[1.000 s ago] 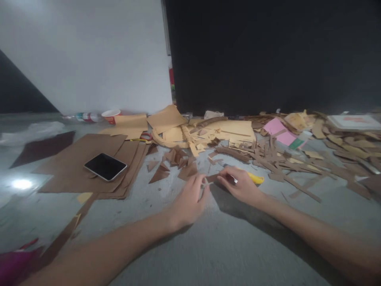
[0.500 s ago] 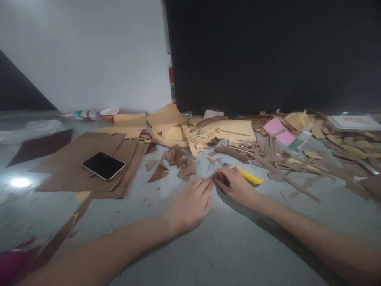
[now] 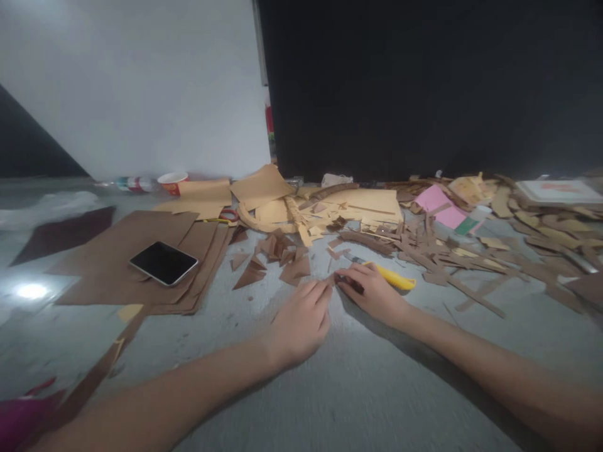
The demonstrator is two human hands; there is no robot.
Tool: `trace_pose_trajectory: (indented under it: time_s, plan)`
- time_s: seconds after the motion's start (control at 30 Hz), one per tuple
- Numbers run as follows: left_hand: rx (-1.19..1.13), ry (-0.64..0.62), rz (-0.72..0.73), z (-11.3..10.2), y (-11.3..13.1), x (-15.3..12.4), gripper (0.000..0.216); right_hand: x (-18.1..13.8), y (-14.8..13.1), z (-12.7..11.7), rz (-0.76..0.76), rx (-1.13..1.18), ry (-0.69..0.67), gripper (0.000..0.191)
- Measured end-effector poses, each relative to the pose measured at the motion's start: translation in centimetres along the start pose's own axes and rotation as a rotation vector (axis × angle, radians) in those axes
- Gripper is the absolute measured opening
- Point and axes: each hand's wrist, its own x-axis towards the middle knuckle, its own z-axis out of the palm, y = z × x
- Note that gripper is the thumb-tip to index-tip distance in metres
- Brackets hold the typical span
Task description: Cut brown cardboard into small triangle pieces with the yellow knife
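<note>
My left hand (image 3: 304, 320) is closed, fingertips pinched together on the grey surface. Facing it, my right hand (image 3: 372, 290) is closed too, thumb and fingers curled inward. A small piece of brown paper (image 3: 333, 278) shows between the two sets of fingertips; most of it is hidden. Just behind my right hand lies a yellow utility knife (image 3: 396, 277), its blade end pointing left. Several folded brown paper triangles (image 3: 249, 273) lie beyond my left hand.
A phone (image 3: 164, 262) rests on stacked brown sheets (image 3: 113, 251) at left. Red-handled scissors (image 3: 228, 215) lie by a yellowish curved paper piece (image 3: 264, 220). Brown strips (image 3: 438, 251) are heaped at right near a pink sheet (image 3: 439, 206). A paper cup (image 3: 173, 182) stands at the back.
My left hand has shifted slightly left, and the fingertips of the two hands are a little farther apart. The things on the surface stay where they were.
</note>
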Motion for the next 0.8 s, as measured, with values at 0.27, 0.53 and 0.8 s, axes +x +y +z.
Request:
trace_pose_trajectory:
  time_s: [0.27, 0.53, 0.8]
  plan:
    - [0.023, -0.063, -0.002, -0.28, -0.11, -0.03, 0.053, 0.06, -0.11, -0.22, -0.003, 0.022, -0.018, 0.024]
    - [0.025, -0.061, 0.003, -0.53, -0.05, 0.12, 0.053, 0.24, -0.26, -0.46, -0.028, 0.045, -0.026, 0.023]
    - [0.024, -0.073, 0.004, -0.91, 0.01, 0.24, 0.051, 0.28, -0.50, -0.59, -0.061, 0.078, 0.001, 0.020]
